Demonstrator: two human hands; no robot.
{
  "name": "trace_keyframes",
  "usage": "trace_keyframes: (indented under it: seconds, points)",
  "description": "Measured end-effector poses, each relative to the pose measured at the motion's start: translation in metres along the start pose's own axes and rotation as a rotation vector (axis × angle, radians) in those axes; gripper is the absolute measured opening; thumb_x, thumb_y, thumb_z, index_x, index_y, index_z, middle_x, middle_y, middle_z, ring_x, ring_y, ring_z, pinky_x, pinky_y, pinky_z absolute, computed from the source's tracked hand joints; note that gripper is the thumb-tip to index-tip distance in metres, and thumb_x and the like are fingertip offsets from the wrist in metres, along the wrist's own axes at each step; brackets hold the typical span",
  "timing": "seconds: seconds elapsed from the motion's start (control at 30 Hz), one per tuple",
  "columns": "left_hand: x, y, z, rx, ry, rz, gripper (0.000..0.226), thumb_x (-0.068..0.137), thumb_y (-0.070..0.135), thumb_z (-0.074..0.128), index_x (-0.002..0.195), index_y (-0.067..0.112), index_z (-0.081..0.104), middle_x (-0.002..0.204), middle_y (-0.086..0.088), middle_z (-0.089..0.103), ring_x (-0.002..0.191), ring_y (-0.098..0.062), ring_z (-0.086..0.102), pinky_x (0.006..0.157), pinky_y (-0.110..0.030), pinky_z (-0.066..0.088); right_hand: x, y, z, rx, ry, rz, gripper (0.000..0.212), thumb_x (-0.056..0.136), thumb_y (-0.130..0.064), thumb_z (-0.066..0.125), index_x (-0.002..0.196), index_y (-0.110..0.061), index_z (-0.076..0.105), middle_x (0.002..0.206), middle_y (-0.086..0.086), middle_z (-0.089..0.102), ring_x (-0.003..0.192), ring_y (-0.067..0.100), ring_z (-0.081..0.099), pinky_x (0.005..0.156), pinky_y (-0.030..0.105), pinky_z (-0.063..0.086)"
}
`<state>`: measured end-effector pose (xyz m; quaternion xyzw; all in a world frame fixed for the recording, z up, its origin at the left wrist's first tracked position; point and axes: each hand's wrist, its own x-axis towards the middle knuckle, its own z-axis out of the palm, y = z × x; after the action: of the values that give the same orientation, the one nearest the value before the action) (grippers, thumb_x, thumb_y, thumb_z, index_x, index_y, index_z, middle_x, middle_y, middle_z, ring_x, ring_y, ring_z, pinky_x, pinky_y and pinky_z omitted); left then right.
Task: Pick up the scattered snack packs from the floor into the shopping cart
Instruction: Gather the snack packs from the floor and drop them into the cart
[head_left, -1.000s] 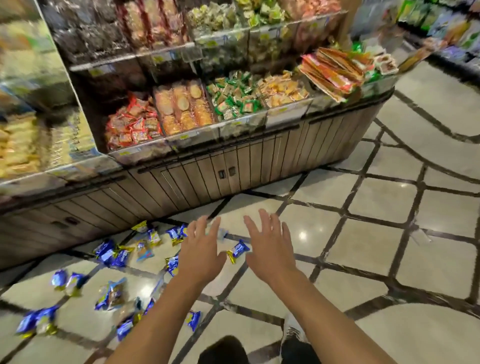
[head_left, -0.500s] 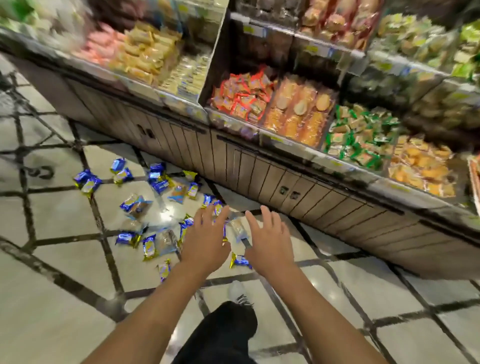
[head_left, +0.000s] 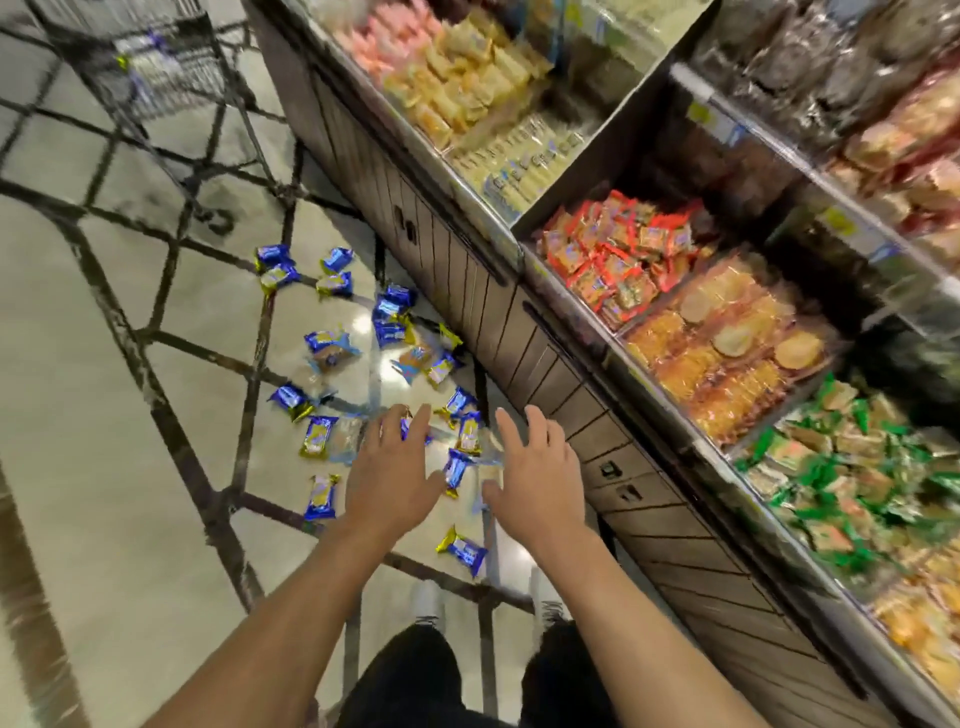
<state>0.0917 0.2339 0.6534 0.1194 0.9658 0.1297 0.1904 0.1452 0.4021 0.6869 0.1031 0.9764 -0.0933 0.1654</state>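
Note:
Several blue-and-gold snack packs (head_left: 332, 343) lie scattered on the tiled floor along the foot of the display stand. One pack (head_left: 464, 550) lies nearest to my feet. My left hand (head_left: 392, 475) and my right hand (head_left: 535, 478) are stretched out side by side above the packs, palms down, fingers straight and spread. Neither holds anything. A pack (head_left: 457, 470) shows in the gap between them. The wire shopping cart (head_left: 150, 67) stands at the top left, well beyond the packs.
A long display stand (head_left: 519, 332) with wooden panel doors runs diagonally on the right, its bins full of red, orange, green and yellow snacks. My shoes (head_left: 428, 597) and dark trousers are at the bottom. Pale floor with dark lines (head_left: 104, 415) spreads to the left.
The view has swung left and down, so the cart has come into sight at the top left. The packs now lie right under my outstretched hands. Both hands stay empty.

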Motion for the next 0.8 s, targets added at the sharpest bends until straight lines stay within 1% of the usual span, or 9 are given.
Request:
trace_keyframes:
  seconds: [0.1,0.17,0.27,0.37,0.5,0.6,0.7,0.8]
  points:
    - [0.001,0.016,0.007,-0.025,0.058,-0.096,0.084,0.090,0.048,0.058,0.157,0.022,0.014,0.161,-0.011,0.016,0.146,-0.034,0.014,0.114,-0.045,0.030,0.023,0.018,0.003,0.006,0.010,-0.105,0.082,0.090,-0.051,0.057,0.156,-0.026,0.014,0.160,0.010,0.016,0.142,0.031,0.023,0.114,0.042,0.030]
    - [-0.006,0.029,0.014,-0.051,0.089,-0.233,0.082,0.090,0.048,0.057,0.156,0.024,0.015,0.160,-0.011,0.014,0.145,-0.034,0.015,0.111,-0.047,0.034,0.041,0.031,0.010,0.007,-0.039,-0.193,0.082,0.088,-0.050,0.059,0.155,-0.025,0.018,0.158,0.009,0.020,0.138,0.031,0.028,0.110,0.043,0.034]
    - [-0.017,0.046,0.029,-0.125,0.135,-0.402,0.085,0.089,0.047,0.058,0.157,0.026,0.011,0.161,-0.012,0.015,0.145,-0.035,0.017,0.115,-0.048,0.030,0.064,0.041,0.018,0.004,-0.087,-0.324,0.079,0.086,-0.048,0.061,0.152,-0.023,0.023,0.153,0.011,0.026,0.132,0.033,0.033,0.104,0.043,0.039]
    - [-0.023,0.060,0.046,-0.161,0.127,-0.508,0.084,0.092,0.047,0.055,0.157,0.027,0.006,0.161,-0.010,0.013,0.146,-0.033,0.013,0.113,-0.046,0.033,0.077,0.042,0.028,-0.016,-0.113,-0.416,0.078,0.086,-0.047,0.060,0.151,-0.025,0.024,0.153,0.011,0.026,0.132,0.034,0.033,0.100,0.044,0.041]
    - [-0.025,0.071,0.068,-0.212,0.130,-0.575,0.083,0.093,0.044,0.054,0.157,0.030,0.003,0.163,-0.007,0.011,0.148,-0.030,0.011,0.114,-0.047,0.031,0.077,0.049,0.046,-0.014,-0.096,-0.386,0.078,0.086,-0.049,0.059,0.151,-0.025,0.025,0.152,0.010,0.029,0.132,0.034,0.036,0.103,0.045,0.040]
    - [-0.024,0.068,0.100,-0.252,0.139,-0.612,0.084,0.092,0.042,0.057,0.156,0.029,0.006,0.161,-0.008,0.015,0.147,-0.031,0.013,0.114,-0.050,0.031,0.076,0.060,0.073,-0.016,-0.131,-0.342,0.078,0.087,-0.050,0.057,0.152,-0.027,0.021,0.154,0.009,0.026,0.135,0.033,0.032,0.107,0.047,0.036]
    - [-0.018,0.057,0.144,-0.273,0.121,-0.625,0.083,0.092,0.041,0.057,0.156,0.028,0.007,0.161,-0.007,0.016,0.146,-0.030,0.014,0.114,-0.046,0.031,0.080,0.072,0.111,0.004,-0.136,-0.328,0.078,0.085,-0.051,0.058,0.152,-0.029,0.023,0.152,0.006,0.027,0.131,0.031,0.033,0.104,0.045,0.040]
    - [-0.011,0.042,0.197,-0.258,0.097,-0.614,0.084,0.090,0.041,0.059,0.157,0.028,0.010,0.160,-0.007,0.016,0.145,-0.028,0.015,0.112,-0.042,0.030,0.094,0.084,0.163,0.061,-0.138,-0.288,0.079,0.085,-0.049,0.061,0.153,-0.029,0.024,0.153,0.004,0.025,0.134,0.030,0.029,0.101,0.045,0.041]
